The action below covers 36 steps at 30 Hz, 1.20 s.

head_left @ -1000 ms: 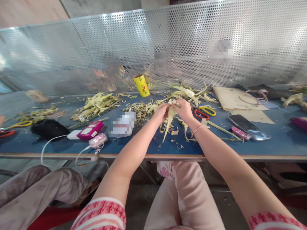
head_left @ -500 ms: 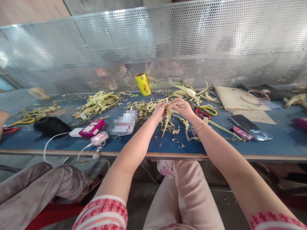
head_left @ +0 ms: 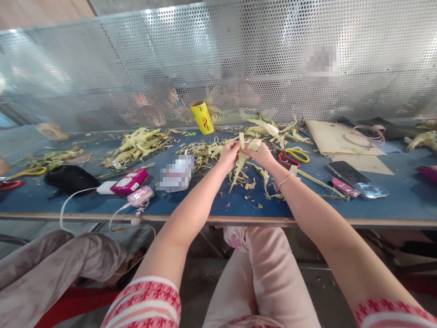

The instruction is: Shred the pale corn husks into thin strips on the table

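Near the frame's centre, the left hand (head_left: 229, 156) and right hand (head_left: 262, 155) pinched a pale leaf strip (head_left: 241, 162) between their fingers; scissors (head_left: 290, 158) lay right of them on the worktop (head_left: 244, 211).

Your left hand (head_left: 230, 153) and right hand (head_left: 260, 154) hide the gripped section of the pale strip (head_left: 239, 166). Left of them, pixelation obscures a packet (head_left: 177, 174). Beyond them, shapes (head_left: 139, 100) behind the perforated panel (head_left: 266, 59) are indistinct. Far to their right, the frame cuts off a purple object (head_left: 428, 171).
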{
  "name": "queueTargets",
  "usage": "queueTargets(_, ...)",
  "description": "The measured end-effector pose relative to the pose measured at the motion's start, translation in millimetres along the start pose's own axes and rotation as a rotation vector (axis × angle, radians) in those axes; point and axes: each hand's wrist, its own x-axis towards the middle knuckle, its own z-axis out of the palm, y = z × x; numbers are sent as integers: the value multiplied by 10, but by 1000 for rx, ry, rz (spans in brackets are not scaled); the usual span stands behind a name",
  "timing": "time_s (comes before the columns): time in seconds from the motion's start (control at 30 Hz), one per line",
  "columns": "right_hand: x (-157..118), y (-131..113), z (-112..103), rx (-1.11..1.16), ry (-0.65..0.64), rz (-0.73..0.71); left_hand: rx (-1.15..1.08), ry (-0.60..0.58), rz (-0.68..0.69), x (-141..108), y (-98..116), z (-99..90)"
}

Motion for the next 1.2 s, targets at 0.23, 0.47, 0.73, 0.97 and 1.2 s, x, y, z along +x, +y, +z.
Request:
queueTargets(0.23,29,5,-86,5,66,-9,68,-75,-48,-112,99,33)
queueTargets(0.47,2,-121,-103,-36,27,-68,-24,-30,-124,-111,106,51)
queueTargets(0.73,-77,-234,-115,45,-82,-190,-12,5,-70,-2,40,1)
queueTargets(0.97,-14,-161,-99,144,127,101,45,-141,-68,-81,40,11)
queueTargets(1.2,1,-147,-113,307,148,239,115,-136,-36,-103,26,14)
